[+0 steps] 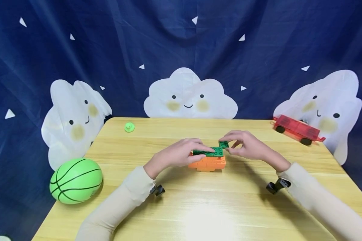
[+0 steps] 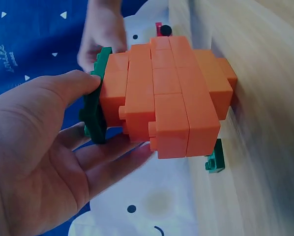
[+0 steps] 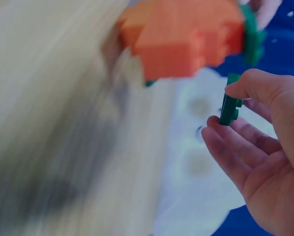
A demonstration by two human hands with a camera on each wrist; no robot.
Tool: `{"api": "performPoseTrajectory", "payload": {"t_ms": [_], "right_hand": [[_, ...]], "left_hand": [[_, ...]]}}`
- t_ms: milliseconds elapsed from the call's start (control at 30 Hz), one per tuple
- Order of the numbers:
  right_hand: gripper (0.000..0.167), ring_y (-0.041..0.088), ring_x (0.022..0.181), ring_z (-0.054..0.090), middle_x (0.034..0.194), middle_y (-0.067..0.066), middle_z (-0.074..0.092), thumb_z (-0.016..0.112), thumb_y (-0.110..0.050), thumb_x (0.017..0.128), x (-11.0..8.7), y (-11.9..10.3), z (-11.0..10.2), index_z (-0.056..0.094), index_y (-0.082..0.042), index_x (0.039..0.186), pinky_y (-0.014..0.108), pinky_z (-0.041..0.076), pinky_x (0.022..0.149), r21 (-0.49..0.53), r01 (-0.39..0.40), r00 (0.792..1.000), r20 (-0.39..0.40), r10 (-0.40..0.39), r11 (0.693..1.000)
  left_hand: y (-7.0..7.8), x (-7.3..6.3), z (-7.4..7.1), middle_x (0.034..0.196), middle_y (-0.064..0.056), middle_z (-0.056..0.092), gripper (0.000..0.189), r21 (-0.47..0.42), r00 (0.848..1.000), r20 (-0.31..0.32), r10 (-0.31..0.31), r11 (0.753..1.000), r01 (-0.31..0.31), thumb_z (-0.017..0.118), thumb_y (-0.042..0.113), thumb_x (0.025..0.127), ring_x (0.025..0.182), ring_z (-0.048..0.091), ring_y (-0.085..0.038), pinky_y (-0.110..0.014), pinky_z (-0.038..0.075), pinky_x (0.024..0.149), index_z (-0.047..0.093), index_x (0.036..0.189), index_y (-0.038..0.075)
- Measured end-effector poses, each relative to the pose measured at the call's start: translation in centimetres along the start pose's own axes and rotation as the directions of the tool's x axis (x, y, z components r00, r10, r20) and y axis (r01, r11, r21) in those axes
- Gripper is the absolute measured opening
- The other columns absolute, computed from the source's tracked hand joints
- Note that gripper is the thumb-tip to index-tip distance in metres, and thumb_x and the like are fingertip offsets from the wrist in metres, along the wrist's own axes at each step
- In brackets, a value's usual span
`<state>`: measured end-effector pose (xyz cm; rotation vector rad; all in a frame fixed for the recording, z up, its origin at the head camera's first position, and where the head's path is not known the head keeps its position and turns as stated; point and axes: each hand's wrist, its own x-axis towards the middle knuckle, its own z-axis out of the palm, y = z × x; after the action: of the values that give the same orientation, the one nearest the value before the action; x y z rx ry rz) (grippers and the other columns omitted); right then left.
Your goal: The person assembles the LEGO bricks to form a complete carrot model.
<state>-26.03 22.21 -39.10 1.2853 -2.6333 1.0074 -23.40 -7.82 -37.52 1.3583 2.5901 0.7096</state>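
A stepped model of orange toy bricks (image 1: 209,164) stands on the table, topped by a flat layer of green bricks (image 1: 219,151). My left hand (image 1: 184,153) grips its top, the thumb on the green layer and fingers round the far side in the left wrist view. Just right of the model, my right hand (image 1: 245,144) pinches a small green brick (image 3: 229,103) between thumb and fingertips, apart from the green layer in the right wrist view. Another green brick (image 2: 216,156) lies on the table beyond the model, hidden from the head view.
A green ball (image 1: 76,180) with black lines sits at the table's left edge. Toward the back left is a small green rubber duck (image 1: 129,127). A translucent red toy wagon (image 1: 300,129) stands at the back right. Behind the wooden table (image 1: 157,214) hangs a dark blue curtain.
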Motion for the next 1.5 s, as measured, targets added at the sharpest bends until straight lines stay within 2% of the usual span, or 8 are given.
{"api": "performPoseTrajectory", "payload": {"t_ms": [200,467,800,1067,1200,1333,1500], "right_hand": [[0.038,0.014,0.089,0.072,0.111,0.008,0.073,0.077,0.007,0.084,-0.7,-2.6,-1.2,0.074,-0.005,0.120,0.029,0.063,0.069,-0.019,0.102,0.991,-0.081,-0.103,0.995],[0.039,0.012,0.092,0.071,0.112,0.006,0.073,0.076,0.007,0.084,-1.1,-3.6,-0.7,0.074,-0.009,0.120,0.026,0.062,0.071,0.035,0.156,0.987,-0.045,-0.154,0.987],[0.031,0.011,0.094,0.074,0.113,0.010,0.077,0.081,0.001,0.085,-1.3,-3.4,0.4,0.076,-0.009,0.115,0.030,0.062,0.072,0.065,0.120,0.992,-0.041,-0.118,0.991],[0.021,0.014,0.093,0.076,0.109,0.015,0.079,0.078,0.000,0.088,-0.8,-2.9,0.9,0.077,-0.008,0.107,0.027,0.063,0.077,0.163,0.101,0.995,-0.028,-0.097,0.981],[0.019,0.012,0.096,0.076,0.109,0.015,0.079,0.079,0.001,0.086,-0.5,-2.9,0.9,0.076,-0.011,0.101,0.027,0.062,0.081,0.160,0.095,0.995,-0.010,-0.095,0.982],[0.018,0.013,0.091,0.077,0.108,0.014,0.079,0.081,0.002,0.084,-0.2,-3.1,0.9,0.075,-0.013,0.094,0.027,0.062,0.081,0.146,0.090,0.996,-0.012,-0.089,0.985],[0.023,0.005,0.084,0.073,0.102,0.008,0.080,0.080,0.004,0.081,-0.2,-3.2,1.2,0.073,-0.013,0.095,0.029,0.063,0.076,0.107,0.081,0.996,-0.040,-0.077,0.991]], "left_hand": [[0.1,0.2,-0.2,0.117,0.004,0.069,0.035,-0.012,1.000,0.010,0.016,1.000,-0.016,0.059,0.024,0.105,0.085,0.058,-0.009,-0.022,0.051,0.074,0.065,0.140,0.026],[0.3,0.2,-0.2,0.116,0.003,0.070,0.035,-0.016,1.000,0.004,0.024,1.000,-0.024,0.059,0.023,0.105,0.080,0.056,-0.010,-0.020,0.049,0.067,0.066,0.139,0.024],[0.2,0.0,0.1,0.115,0.002,0.070,0.034,-0.023,1.000,-0.011,0.029,0.999,-0.029,0.060,0.021,0.104,0.082,0.056,-0.010,-0.020,0.049,0.070,0.067,0.138,0.022],[0.2,-0.1,0.1,0.113,0.002,0.070,0.033,-0.027,0.999,-0.021,0.035,0.999,-0.035,0.061,0.020,0.104,0.082,0.056,-0.010,-0.019,0.049,0.070,0.068,0.137,0.021],[0.2,-0.1,0.1,0.112,0.002,0.070,0.033,-0.022,0.999,-0.022,0.040,0.999,-0.040,0.061,0.019,0.104,0.080,0.055,-0.010,-0.019,0.048,0.069,0.068,0.137,0.020],[0.2,-0.2,0.1,0.112,0.001,0.071,0.033,-0.020,0.998,-0.028,0.051,0.998,-0.051,0.060,0.019,0.104,0.080,0.056,-0.010,-0.019,0.048,0.069,0.068,0.136,0.018],[0.1,-0.1,0.5,0.112,0.003,0.069,0.032,0.048,0.997,-0.056,0.052,0.998,-0.049,0.059,0.023,0.105,0.085,0.056,-0.009,-0.019,0.048,0.074,0.063,0.136,0.020]]}}
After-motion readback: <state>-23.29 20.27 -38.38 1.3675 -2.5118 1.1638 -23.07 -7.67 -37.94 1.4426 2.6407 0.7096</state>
